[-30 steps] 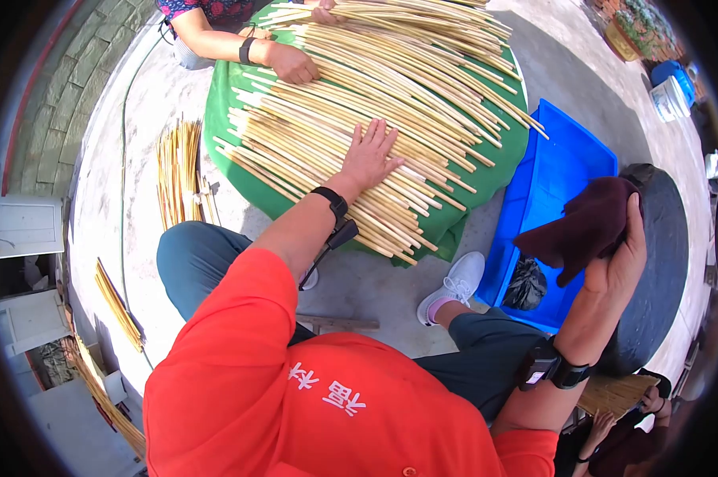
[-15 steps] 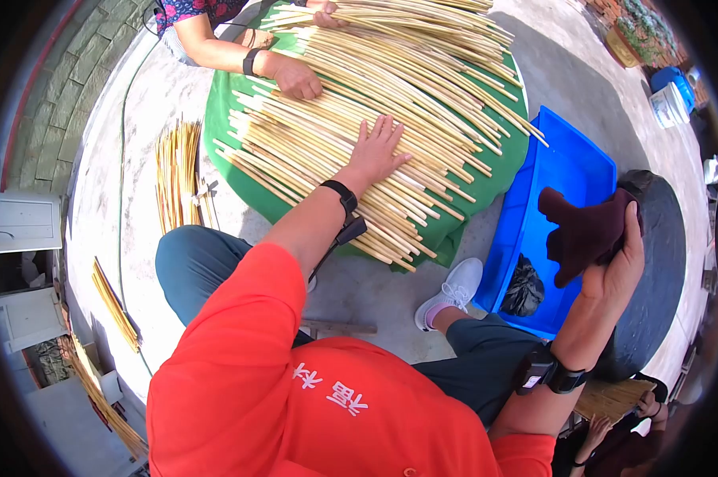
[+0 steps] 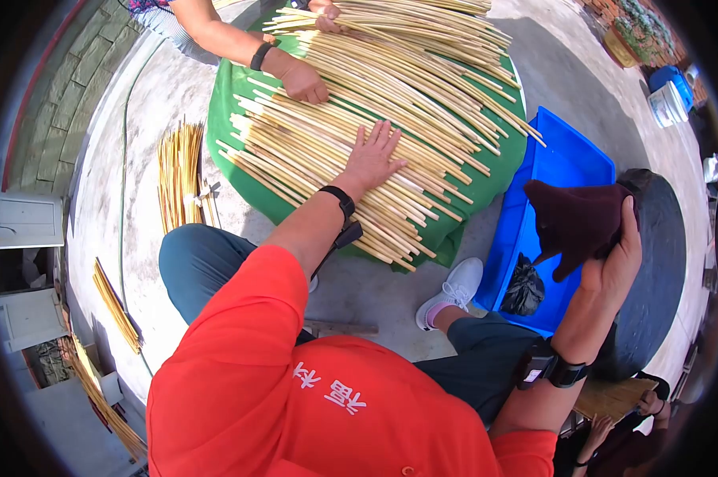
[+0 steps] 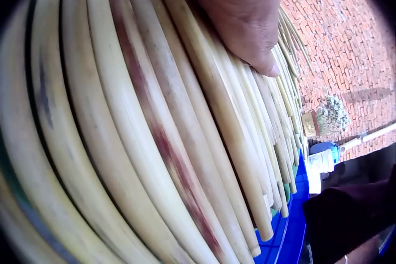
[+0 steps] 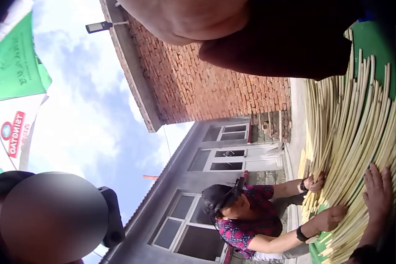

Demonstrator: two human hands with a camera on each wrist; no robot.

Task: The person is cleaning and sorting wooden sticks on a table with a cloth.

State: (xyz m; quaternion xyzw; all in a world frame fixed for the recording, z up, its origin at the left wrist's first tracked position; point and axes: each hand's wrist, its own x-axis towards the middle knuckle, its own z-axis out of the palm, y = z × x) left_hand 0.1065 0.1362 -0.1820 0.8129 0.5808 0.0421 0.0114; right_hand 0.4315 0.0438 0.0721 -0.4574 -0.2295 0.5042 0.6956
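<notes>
Pale peeled stalks (image 3: 295, 151) lie side by side across a round table with a green cloth (image 3: 256, 195). My left hand (image 3: 368, 163) rests flat on them, fingers spread; in the left wrist view its thumb side (image 4: 241, 22) touches the stalks (image 4: 185, 121). My right hand (image 3: 613, 262), raised at the right over the blue tub's edge, holds a dark maroon cloth (image 3: 578, 222) that hangs from it, also seen as a dark shape (image 5: 284, 29) in the right wrist view. Across the table another person's hand (image 3: 305, 82) touches the stalks.
The blue tub (image 3: 512, 238) with a black plastic bag (image 3: 523, 286) stands right of the table, beside a dark round object (image 3: 653, 270). Stalk bundles (image 3: 180, 171) lie on the ground at left. A second person (image 5: 247, 214) sits opposite; a planter (image 3: 621, 46) stands at the back right.
The maroon cloth has swung and changed its folds in my right hand. My left hand has shifted slightly on the stalks. The other person's near hand has moved slightly toward mine.
</notes>
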